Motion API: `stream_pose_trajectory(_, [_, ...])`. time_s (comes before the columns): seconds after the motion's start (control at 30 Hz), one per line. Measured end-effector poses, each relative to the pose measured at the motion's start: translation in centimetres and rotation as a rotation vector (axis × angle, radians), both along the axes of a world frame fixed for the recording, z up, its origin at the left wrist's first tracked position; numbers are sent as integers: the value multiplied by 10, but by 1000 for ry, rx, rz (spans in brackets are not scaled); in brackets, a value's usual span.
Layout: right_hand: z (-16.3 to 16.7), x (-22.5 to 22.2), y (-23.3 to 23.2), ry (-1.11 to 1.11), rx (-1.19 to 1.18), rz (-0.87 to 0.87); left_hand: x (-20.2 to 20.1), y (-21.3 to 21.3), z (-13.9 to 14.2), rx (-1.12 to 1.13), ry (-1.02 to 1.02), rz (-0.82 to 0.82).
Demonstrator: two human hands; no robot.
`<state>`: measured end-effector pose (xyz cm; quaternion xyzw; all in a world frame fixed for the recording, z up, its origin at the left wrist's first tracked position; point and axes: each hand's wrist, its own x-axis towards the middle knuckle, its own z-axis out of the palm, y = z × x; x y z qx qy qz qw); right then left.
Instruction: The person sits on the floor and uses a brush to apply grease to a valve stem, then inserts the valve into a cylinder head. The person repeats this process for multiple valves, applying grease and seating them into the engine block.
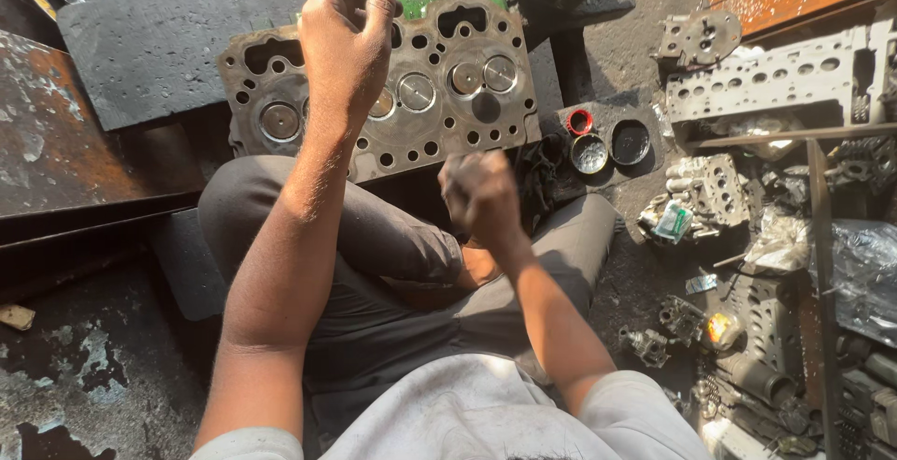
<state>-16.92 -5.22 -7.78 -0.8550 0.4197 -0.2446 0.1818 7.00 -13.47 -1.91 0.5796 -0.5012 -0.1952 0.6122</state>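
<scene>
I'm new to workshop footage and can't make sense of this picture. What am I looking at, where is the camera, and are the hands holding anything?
The camera sits on a person's head and looks down at their own lap and arms; they sit on a dirty workshop floor. In front of their knees lies a grey metal engine cylinder head with round valves and many holes. The left hand is raised over it, fingers curled; whether its grip holds anything is hidden. The right hand is blurred, closed in a fist, and nothing can be made out in it. To the right stand small round tins and a pile of grey engine parts.
</scene>
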Motion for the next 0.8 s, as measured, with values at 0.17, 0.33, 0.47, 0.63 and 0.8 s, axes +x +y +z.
stream_pose_trajectory(0.17, [-54, -13, 48, 237, 196, 55, -20, 9, -7, 26, -433, -190])
stream_pose_trajectory(0.33, [-112, -31, 44, 421, 426, 48, -51, 10, -21, 624, -574, -551])
stream_pose_trajectory(0.47, [-131, -37, 47, 173, 202, 46, -62, 7, -35, 601, -638, -604])
stream_pose_trajectory(0.63, [-120, -26, 43, 273, 287, -29, -67, 3, -40, 677, -662, -576])
stream_pose_trajectory(0.8, [-99, -37, 29, 145, 285, -213, -69, -2, -51, 829, -724, -575])
